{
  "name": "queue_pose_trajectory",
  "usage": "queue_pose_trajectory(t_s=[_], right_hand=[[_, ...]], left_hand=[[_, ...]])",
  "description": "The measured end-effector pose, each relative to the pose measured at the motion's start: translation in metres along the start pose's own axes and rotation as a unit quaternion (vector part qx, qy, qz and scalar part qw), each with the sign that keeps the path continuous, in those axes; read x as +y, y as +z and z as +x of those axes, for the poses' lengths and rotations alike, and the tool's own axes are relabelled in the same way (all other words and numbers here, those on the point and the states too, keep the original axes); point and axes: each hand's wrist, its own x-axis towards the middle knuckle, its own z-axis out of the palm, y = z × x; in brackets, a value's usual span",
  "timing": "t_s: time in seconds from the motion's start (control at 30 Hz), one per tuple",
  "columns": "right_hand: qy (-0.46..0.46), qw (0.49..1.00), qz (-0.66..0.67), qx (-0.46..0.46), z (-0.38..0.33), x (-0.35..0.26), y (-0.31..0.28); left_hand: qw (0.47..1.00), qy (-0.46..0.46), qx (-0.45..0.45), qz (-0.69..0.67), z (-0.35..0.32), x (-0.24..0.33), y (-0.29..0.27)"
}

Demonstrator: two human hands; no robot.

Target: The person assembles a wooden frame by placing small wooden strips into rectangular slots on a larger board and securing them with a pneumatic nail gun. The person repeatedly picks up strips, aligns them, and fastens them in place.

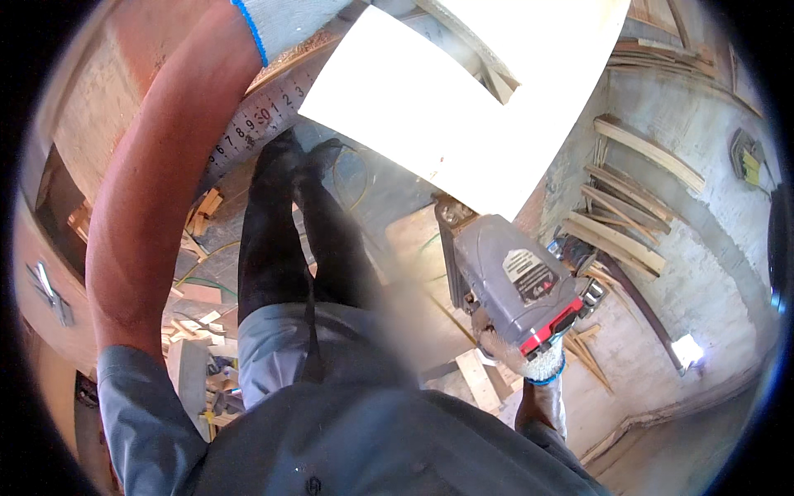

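My left arm arcs up along the left side. My left hand, in a white glove with a blue cuff, is at the top edge beside a pale board; its fingers are out of sight. Strong light bleaches the board, which has a long notch in it. My right hand, gloved in white, is closed around the near end of a grey and red power tool. The tool's metal nose is at the board's near edge; whether they touch is unclear. A long marked measuring scale runs beneath my left forearm.
Wood strips lean along the wall at right, near a bright lamp. Wood offcuts litter the floor at left, beside my legs. A thin yellow cable or hose crosses the floor. Metal tools lie far left.
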Motion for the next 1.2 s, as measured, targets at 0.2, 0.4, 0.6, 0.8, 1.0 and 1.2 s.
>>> queue_pose_trajectory(t_s=[0.2, 0.4, 0.6, 0.8, 1.0, 1.2], right_hand=[[-0.042, 0.994, -0.094, -0.039, 0.002, 0.016, -0.017], [-0.057, 0.986, -0.135, -0.074, 0.003, 0.02, -0.027], [-0.074, 0.976, -0.17, -0.117, 0.0, 0.014, -0.036], [-0.103, 0.954, -0.231, -0.16, 0.008, 0.004, -0.034], [-0.023, 0.994, -0.072, -0.084, 0.008, 0.005, -0.025], [-0.028, 0.991, -0.129, -0.005, 0.013, 0.026, -0.018]], left_hand=[[1.0, -0.003, 0.009, -0.009, -0.007, 0.002, 0.006], [1.0, -0.007, 0.011, -0.013, -0.007, 0.001, 0.005], [1.0, -0.011, 0.01, -0.013, -0.007, 0.003, 0.001], [1.0, -0.011, 0.009, -0.014, -0.008, 0.003, -0.002], [1.0, -0.001, -0.004, -0.012, 0.004, -0.002, -0.004], [1.0, -0.001, 0.004, -0.013, -0.002, -0.001, -0.006]])
